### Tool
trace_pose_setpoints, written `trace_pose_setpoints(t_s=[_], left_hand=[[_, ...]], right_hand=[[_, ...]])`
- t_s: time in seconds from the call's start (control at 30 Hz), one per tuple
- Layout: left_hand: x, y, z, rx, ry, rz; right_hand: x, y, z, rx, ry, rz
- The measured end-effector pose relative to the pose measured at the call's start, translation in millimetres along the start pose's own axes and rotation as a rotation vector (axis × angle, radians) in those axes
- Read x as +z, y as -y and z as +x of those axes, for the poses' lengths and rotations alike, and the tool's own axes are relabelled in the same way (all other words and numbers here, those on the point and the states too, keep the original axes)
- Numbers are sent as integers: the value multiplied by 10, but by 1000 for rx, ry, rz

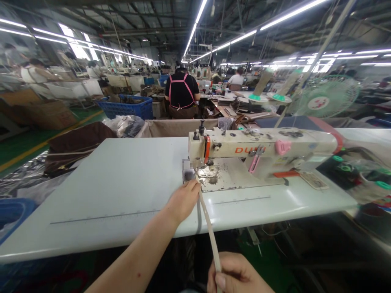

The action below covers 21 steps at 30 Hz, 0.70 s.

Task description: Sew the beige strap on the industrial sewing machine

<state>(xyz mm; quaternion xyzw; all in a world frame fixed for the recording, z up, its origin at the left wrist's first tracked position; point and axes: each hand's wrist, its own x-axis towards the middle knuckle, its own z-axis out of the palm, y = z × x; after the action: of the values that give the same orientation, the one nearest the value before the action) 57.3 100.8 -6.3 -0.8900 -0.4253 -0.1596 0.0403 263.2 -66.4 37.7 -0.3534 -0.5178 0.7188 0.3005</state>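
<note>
A narrow beige fabric strip (210,226) runs from the needle area of a sewing machine (226,146) down over the table's front edge. My left hand (185,199) lies on the table just in front of the presser foot, its fingers closed on the upper end of the strip. Lower down, in front of the table edge, my right hand (233,274) pinches the strip between thumb and fingers. The stretch between both hands looks taut. What lies under my left fingertips is hidden.
The pale sewing table (122,175) carries printed rulers near its front edge. Pink scissors or snips (254,162) rest against the machine arm. A green fan (326,97) and thread cones stand at right. A blue basket (125,106) and a co-worker (182,89) are ahead.
</note>
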Motion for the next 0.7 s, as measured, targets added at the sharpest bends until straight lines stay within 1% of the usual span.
trace_pose_setpoints(t_s=[0.13,0.23,0.33,0.5,0.7], left_hand=[[-2,6,-8,23,13,9],[0,5,-6,39,17,46],[0,-1,-2,29,24,61],[9,-9,-10,67,41,81],[47,1,-3,2,-22,-4]], right_hand=[[0,-203,80,114,-94,72],[-9,-233,89,71,-146,94],[-32,-201,89,7,-124,72],[-69,-199,88,-42,-98,-40],[-102,-258,91,-93,-26,-158]])
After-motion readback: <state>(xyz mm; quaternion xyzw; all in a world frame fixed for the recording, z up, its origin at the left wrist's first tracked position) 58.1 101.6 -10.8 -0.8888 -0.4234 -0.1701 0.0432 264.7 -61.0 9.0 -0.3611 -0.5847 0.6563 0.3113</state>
